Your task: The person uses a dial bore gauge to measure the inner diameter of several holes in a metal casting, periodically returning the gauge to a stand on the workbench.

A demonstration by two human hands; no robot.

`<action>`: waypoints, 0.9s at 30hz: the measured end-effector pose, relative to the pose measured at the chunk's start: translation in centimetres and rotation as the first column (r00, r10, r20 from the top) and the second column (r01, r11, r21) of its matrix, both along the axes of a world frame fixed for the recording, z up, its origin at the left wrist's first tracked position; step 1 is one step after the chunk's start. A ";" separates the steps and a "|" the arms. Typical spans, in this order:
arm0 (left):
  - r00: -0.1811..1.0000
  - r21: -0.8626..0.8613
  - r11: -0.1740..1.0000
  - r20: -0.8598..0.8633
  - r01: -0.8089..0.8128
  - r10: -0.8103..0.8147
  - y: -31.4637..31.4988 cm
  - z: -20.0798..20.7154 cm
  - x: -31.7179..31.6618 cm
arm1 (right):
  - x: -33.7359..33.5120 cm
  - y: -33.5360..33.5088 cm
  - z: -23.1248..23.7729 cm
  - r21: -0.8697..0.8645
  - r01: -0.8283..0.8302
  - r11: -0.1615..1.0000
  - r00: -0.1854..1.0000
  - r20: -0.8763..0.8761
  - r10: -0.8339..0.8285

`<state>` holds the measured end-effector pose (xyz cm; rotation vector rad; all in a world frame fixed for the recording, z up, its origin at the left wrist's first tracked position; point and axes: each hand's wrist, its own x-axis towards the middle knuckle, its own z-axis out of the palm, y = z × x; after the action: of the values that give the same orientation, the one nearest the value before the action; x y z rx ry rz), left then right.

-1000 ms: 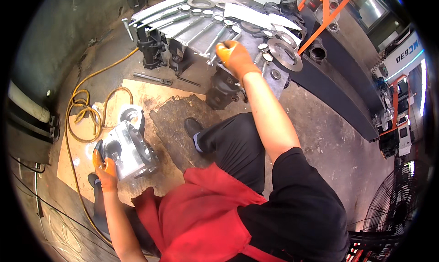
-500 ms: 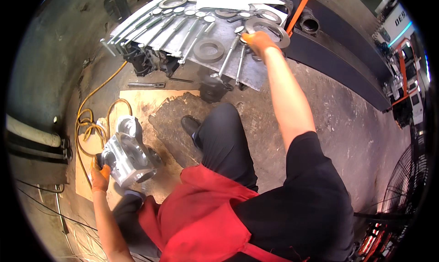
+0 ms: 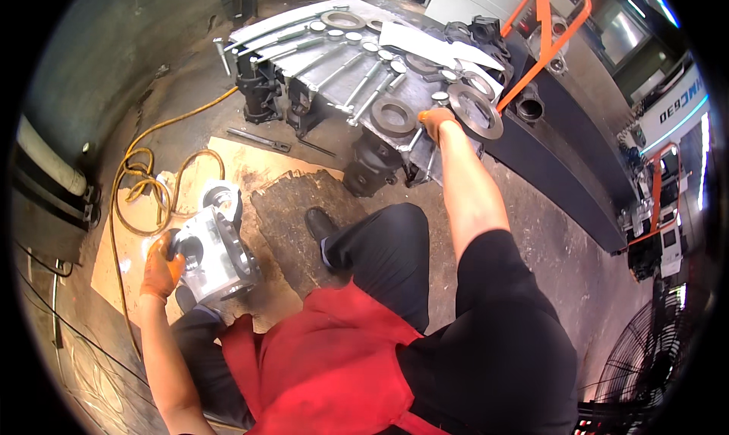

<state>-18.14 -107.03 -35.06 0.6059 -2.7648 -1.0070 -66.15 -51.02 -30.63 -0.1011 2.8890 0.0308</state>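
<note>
My left hand, in an orange glove, is closed on the left side of a shiny machined metal housing with round bores, low at the left. My right arm stretches forward to the metal-topped table. There my right hand, also in an orange glove, is closed on a dial bore gauge near the table's right end; its fingers hide part of it. A grey steel ring lies just left of that hand, and a larger ring lies to its right.
Several more dial gauges lie in a row on the table, with white paper sheets behind. A yellow hose coils on the floor by a cardboard sheet. An orange frame stands at the right, a black fan lower right.
The view has turned, so the table now sits lower and further right in it. My right hand stays among the gauges at the table's right end; my left hand stays at the housing.
</note>
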 end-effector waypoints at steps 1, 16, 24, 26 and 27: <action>0.999 0.034 0.999 0.032 -0.002 0.001 0.2 0.3 0.1 | 2.4 -0.1 1.2 0.143 -0.187 0.972 0.979 -0.058 0.197; 0.978 -0.319 0.948 -0.202 -0.010 -0.058 1.4 -1.2 1.3 | 27.3 -20.2 13.6 -0.618 -0.714 0.329 0.691 -0.698 0.188; 0.892 -0.296 0.955 -0.436 -0.018 -0.118 2.9 -1.0 3.3 | 35.1 -29.2 14.2 -0.853 -0.501 -0.149 0.770 -0.517 0.374; 0.929 -0.208 0.978 -0.362 -0.005 -0.073 2.7 -0.4 3.1 | 37.2 -30.9 13.8 -0.881 -0.439 -0.177 0.764 -0.470 0.443; 0.923 -0.223 0.974 -0.378 -0.021 -0.067 2.8 -0.2 3.1 | 37.7 -31.6 13.5 -0.882 -0.434 -0.183 0.742 -0.465 0.482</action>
<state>-15.03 -104.18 -35.24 0.3027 -2.4886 -0.7101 -28.49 -82.66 -17.14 -1.3922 1.8835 -1.8763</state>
